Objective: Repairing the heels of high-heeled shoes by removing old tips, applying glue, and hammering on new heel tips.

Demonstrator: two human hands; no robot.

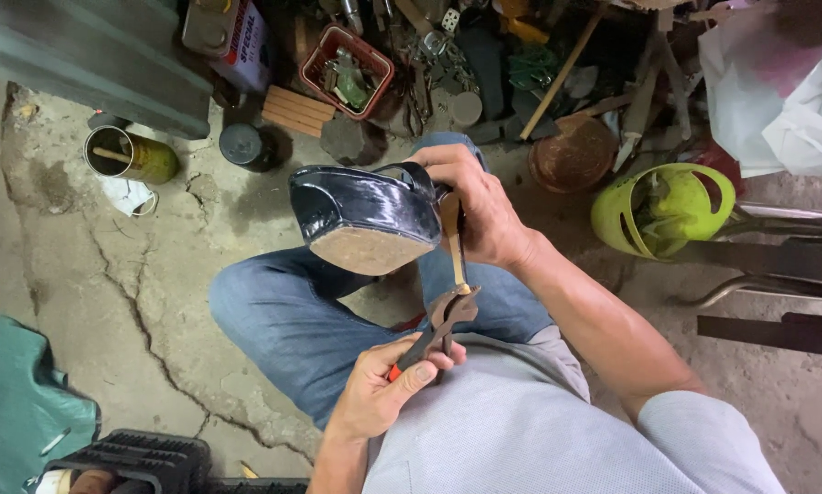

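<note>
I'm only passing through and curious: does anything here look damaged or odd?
Yes. The concrete floor is split by a long crack. The black high-heeled shoe in the right hand shows a bare, worn sole, and pliers in the left hand grip its heel tip.

Bare cracked concrete floor point(155, 302) left of the denim-clad knee point(283, 311) lies open; cluttered tools, red plastic basket point(347, 57) and yellow-green plastic helmet point(662, 209) crowd its far edge.

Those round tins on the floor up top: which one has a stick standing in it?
The yellow-green tin at the far left, open with a stick poking out. The dark tin beside it is closed by a lid.
</note>
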